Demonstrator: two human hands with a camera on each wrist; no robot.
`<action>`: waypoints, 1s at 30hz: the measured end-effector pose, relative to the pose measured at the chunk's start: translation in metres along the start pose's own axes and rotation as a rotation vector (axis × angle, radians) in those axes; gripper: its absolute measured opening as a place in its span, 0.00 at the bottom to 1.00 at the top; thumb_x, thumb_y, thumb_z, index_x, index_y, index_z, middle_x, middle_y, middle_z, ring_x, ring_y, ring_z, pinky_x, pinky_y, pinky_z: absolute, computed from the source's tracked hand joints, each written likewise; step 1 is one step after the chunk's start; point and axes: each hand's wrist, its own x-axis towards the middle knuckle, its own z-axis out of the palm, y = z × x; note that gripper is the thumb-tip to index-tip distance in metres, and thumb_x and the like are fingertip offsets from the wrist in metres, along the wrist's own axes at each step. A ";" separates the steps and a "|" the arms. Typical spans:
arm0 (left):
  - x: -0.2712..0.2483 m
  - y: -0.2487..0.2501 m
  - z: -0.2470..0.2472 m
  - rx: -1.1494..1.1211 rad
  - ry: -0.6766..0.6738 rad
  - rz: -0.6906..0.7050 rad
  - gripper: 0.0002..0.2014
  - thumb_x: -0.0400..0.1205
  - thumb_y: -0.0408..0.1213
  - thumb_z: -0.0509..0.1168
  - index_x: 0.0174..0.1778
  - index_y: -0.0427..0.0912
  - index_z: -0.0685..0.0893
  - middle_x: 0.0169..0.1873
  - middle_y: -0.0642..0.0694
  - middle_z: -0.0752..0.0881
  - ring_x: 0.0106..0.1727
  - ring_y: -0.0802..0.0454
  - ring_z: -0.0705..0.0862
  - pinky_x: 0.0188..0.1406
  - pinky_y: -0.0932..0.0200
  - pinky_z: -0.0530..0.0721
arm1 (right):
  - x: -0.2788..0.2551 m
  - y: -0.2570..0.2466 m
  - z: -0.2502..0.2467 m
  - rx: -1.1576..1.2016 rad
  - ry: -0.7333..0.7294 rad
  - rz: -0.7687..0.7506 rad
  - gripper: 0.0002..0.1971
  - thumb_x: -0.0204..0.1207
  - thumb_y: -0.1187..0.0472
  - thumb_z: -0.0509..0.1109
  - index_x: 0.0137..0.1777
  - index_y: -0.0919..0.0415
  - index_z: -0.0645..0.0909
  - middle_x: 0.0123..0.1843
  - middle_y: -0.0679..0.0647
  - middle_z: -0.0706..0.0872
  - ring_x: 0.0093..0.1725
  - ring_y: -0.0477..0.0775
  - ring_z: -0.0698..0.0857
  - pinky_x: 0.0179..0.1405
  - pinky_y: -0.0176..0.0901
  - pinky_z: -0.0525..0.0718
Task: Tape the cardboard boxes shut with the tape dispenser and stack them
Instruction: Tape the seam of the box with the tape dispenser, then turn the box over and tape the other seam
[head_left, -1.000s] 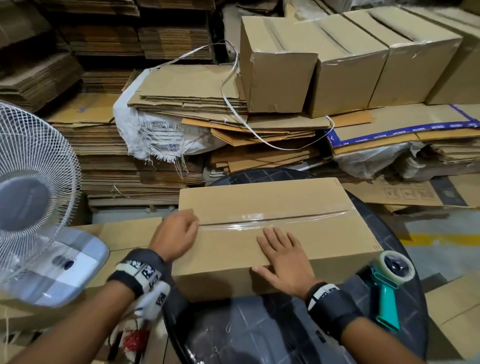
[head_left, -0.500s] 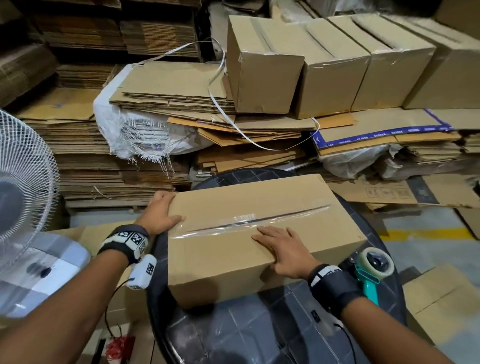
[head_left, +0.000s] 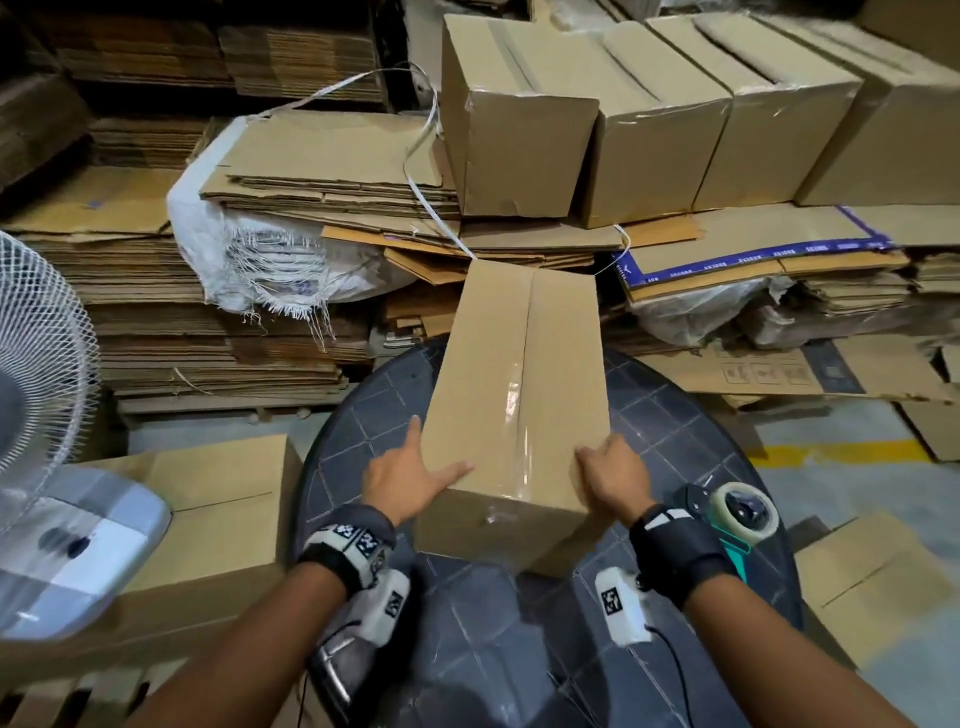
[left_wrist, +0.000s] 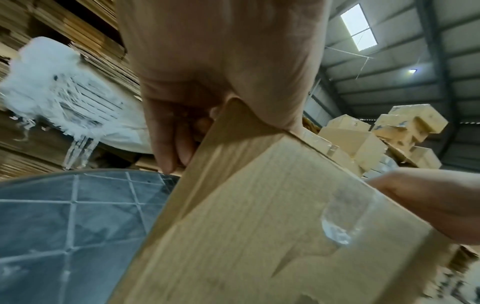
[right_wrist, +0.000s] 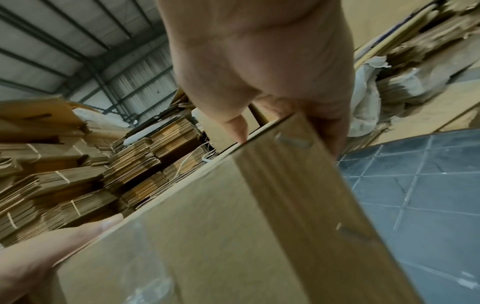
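1. Left hand (head_left: 402, 475) and right hand (head_left: 618, 475) each grip a near corner of the taped cardboard box (head_left: 519, 395), thumbs on top, fingers down its sides.
2. The box lies lengthwise on the round surface (head_left: 363, 415), its far end overhanging; pushed forward, it could tip off.
3. The tape dispenser (head_left: 745, 514) lies near the right wrist, which could knock it.

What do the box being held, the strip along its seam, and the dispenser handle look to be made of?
Box: brown corrugated cardboard, matte, with fine ribbing in the wrist views. Seam strip: clear glossy plastic tape, going by its glare. Dispenser handle: teal, probably moulded plastic, though mostly hidden behind the right wrist.
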 end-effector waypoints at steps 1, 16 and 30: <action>-0.004 0.008 0.006 0.006 -0.012 0.003 0.58 0.72 0.79 0.59 0.89 0.48 0.44 0.63 0.40 0.87 0.64 0.36 0.85 0.60 0.47 0.82 | -0.001 0.004 -0.001 0.019 0.022 -0.014 0.22 0.86 0.49 0.64 0.69 0.67 0.72 0.69 0.68 0.82 0.66 0.69 0.82 0.58 0.51 0.77; -0.003 0.042 0.044 0.122 0.159 0.585 0.34 0.88 0.56 0.39 0.84 0.39 0.67 0.83 0.39 0.69 0.85 0.45 0.64 0.86 0.50 0.54 | -0.026 0.034 0.019 -0.671 -0.004 -0.677 0.46 0.81 0.26 0.35 0.78 0.58 0.76 0.79 0.66 0.77 0.78 0.66 0.77 0.75 0.63 0.76; -0.009 0.045 0.042 0.161 0.185 0.547 0.34 0.88 0.56 0.41 0.78 0.38 0.76 0.80 0.39 0.73 0.83 0.45 0.68 0.85 0.49 0.57 | -0.025 0.040 0.022 -0.668 0.126 -0.754 0.53 0.70 0.23 0.64 0.86 0.57 0.55 0.86 0.65 0.65 0.85 0.63 0.65 0.83 0.63 0.63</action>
